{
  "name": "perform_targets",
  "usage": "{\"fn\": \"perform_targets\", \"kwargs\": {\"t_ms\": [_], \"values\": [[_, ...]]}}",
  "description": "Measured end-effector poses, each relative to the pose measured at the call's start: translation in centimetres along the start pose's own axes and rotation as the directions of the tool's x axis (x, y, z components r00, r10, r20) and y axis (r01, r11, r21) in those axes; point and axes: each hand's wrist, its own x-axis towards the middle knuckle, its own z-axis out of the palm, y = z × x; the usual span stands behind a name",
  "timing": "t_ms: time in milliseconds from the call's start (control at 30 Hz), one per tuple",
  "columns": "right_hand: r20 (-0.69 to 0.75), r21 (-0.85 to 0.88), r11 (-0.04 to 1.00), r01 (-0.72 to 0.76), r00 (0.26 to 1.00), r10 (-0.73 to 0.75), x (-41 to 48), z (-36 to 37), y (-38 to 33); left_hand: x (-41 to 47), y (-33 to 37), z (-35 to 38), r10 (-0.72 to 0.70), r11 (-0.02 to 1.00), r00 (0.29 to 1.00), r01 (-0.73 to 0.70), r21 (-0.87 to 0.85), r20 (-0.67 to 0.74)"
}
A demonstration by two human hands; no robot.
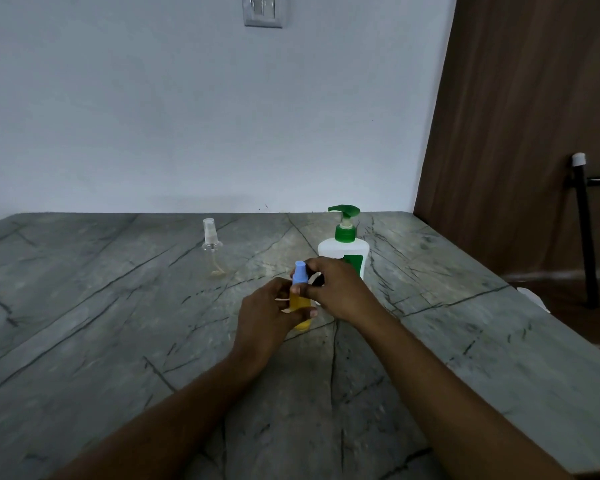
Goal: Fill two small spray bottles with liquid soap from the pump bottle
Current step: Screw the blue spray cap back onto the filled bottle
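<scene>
A small spray bottle with yellow liquid and a blue cap stands on the grey stone counter at the middle. My left hand grips its body from the left. My right hand pinches the blue cap at the top from the right. Just behind them stands the white pump bottle with a green pump head and label. A second spray bottle, clear with a white nozzle, stands apart at the back left; a little yellow liquid sits at its bottom.
A white wall runs behind the counter, with a switch plate high up. A brown wooden panel rises at the right, past the counter's right edge. A black pole with a white tip leans there.
</scene>
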Motion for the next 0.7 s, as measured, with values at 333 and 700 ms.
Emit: {"fn": "perform_targets", "kwargs": {"t_ms": [333, 700], "values": [[0.032, 0.12, 0.989, -0.09, 0.996, 0.087, -1.6, 1.4, 1.1, 2.4, -1.5, -5.7, 0.067, 0.985, 0.994, -0.079, 0.152, 0.082], [-0.009, 0.146, 0.982, -0.122, 0.992, 0.125, 2.6, 4.9, 0.2, 6.6, -9.4, -8.5, -0.331, 0.942, 0.847, 0.273, -0.195, -0.416]]}}
